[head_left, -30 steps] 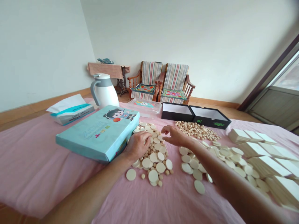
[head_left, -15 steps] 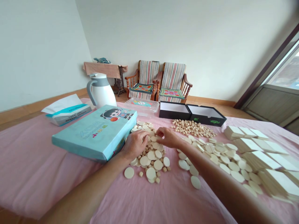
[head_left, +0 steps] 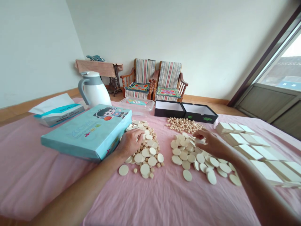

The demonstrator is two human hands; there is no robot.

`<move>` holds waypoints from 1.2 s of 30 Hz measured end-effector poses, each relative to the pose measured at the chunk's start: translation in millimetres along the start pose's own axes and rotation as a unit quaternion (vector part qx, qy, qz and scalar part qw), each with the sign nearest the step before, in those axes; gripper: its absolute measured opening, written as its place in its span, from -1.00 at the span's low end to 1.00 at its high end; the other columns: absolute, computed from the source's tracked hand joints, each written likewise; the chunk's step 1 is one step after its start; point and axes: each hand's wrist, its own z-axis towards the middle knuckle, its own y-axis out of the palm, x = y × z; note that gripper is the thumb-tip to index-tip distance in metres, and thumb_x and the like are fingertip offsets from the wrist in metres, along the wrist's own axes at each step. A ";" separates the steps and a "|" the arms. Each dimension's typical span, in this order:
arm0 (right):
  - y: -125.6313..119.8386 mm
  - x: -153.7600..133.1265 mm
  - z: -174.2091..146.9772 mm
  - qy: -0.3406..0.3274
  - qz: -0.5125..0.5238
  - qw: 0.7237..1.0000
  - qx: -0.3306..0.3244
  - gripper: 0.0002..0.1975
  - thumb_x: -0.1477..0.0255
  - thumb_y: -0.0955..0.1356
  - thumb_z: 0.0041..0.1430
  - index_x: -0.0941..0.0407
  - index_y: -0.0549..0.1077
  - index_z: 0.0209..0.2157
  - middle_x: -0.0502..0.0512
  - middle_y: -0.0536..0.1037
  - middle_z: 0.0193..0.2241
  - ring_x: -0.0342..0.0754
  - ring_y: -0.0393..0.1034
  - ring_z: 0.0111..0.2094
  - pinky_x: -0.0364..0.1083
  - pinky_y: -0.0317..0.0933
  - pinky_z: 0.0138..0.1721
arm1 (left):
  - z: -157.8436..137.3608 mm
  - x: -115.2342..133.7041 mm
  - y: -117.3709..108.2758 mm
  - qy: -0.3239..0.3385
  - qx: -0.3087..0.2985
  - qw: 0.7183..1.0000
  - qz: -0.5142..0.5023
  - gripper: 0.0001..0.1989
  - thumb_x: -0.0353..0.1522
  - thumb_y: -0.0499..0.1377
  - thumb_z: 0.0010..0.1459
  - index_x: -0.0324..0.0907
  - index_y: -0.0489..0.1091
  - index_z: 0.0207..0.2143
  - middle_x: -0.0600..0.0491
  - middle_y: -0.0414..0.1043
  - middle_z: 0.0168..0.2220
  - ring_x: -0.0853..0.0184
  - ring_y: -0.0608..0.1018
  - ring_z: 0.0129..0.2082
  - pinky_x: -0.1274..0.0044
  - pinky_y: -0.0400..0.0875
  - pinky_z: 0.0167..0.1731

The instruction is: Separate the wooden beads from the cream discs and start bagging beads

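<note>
Leaving the central pile of cream wooden discs and tan beads (head_left: 145, 153), your right hand (head_left: 210, 142), fingers parted, reaches the disc heap (head_left: 191, 157) centre-right; only your curled left hand (head_left: 130, 141), contents hidden, stays.

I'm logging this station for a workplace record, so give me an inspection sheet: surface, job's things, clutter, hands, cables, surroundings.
Surface: pink cloth, wrinkled.
Job's things: mixed pile of discs and small wooden pieces; separate disc pile; small-piece pile; stacked rectangular pieces.
Clutter: light-blue box, tissue pack, white-and-grey jug, clear plastic container, two black boxes.
Hands: left hand at the mixed pile, right hand at the disc pile; whether either grips anything is unclear.
Cables: nothing seen.
Surroundings: two armchairs, cloth-covered stand, pale walls.
</note>
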 end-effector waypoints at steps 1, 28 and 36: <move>-0.6 0.1 -1.9 0.006 -0.006 1.000 0.018 -0.77 0.40 0.32 -0.03 0.13 0.43 -0.26 0.11 0.46 -0.32 -0.03 0.34 -0.30 -0.05 0.21 -0.25 | -0.2 0.3 0.5 0.002 -0.002 1.000 0.001 -0.81 -0.48 0.04 0.13 -0.19 0.44 -0.29 0.03 0.52 -0.32 0.34 0.52 -0.30 0.52 0.38 -0.27; 19.8 2.9 -18.1 0.101 0.054 0.945 0.308 -0.77 0.29 0.29 0.09 0.10 0.45 -0.52 -0.02 0.44 -0.52 -0.17 0.30 -0.55 -0.17 0.13 -0.45 | 42.6 13.2 4.3 0.057 -0.234 0.968 0.074 -0.90 -0.48 0.18 -0.06 -0.18 0.49 -0.45 0.02 0.49 -0.41 0.28 0.49 -0.34 0.52 0.29 -0.28; 20.8 8.7 -15.5 0.117 0.063 0.940 0.315 -0.77 0.29 0.27 0.07 0.10 0.47 -0.52 0.01 0.46 -0.52 -0.14 0.32 -0.55 -0.16 0.13 -0.44 | 48.0 21.6 10.8 -0.018 -0.155 0.988 0.009 -0.84 -0.37 0.13 0.04 -0.19 0.49 -0.50 0.07 0.51 -0.49 0.38 0.47 -0.48 0.60 0.26 -0.44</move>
